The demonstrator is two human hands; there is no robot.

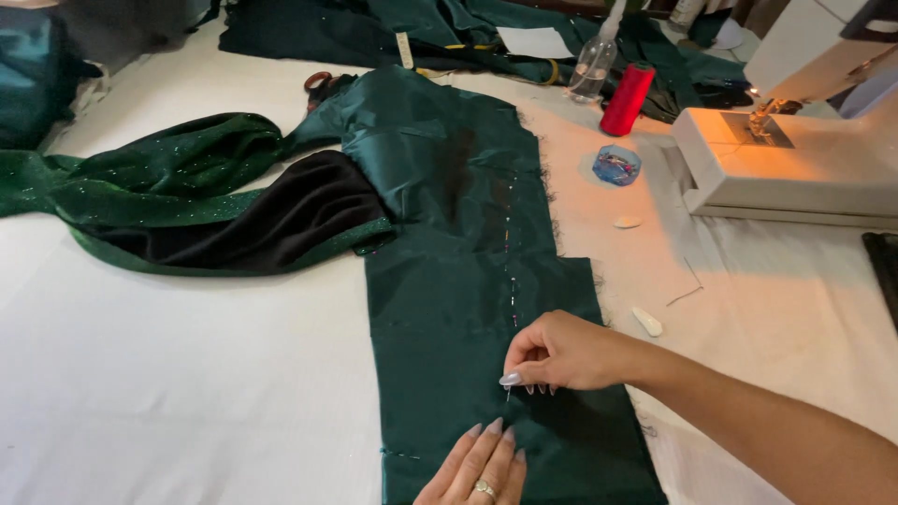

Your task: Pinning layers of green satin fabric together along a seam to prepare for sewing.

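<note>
The right hand pinches a pin between thumb and fingertip, its point down on the dark green satin panel, at the near end of a row of pins that runs along the panel's length away from the person. The left hand lies flat with fingers together on the same satin just nearer the person, holding nothing, close below the pin. The panel's frayed right edge lies just beside the right hand, with bare white table to the left and tailor's chalk close on the right.
</note>
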